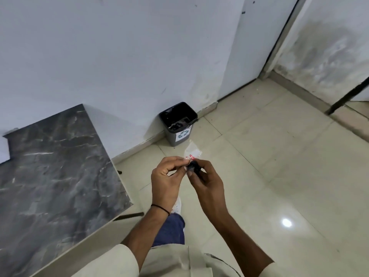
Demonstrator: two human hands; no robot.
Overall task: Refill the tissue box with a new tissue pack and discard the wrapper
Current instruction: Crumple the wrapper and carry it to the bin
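Note:
Both hands meet over the tiled floor and pinch a clear plastic wrapper [192, 151] with small red print. My left hand [166, 176] grips its near left edge. My right hand [207, 180] grips it too, with a small dark thing between the fingers that I cannot identify. The wrapper sticks up beyond the fingertips, toward a small grey bin [177, 124] with a black liner and a recycling label, which stands open against the wall. The tissue box is out of view.
A dark marble-patterned table top [56, 166] fills the left side, its corner close to my left wrist. White wall behind, glossy beige floor tiles [269, 166] to the right, a dark pole [347, 96] at the far right. My shoe and trouser leg show below the hands.

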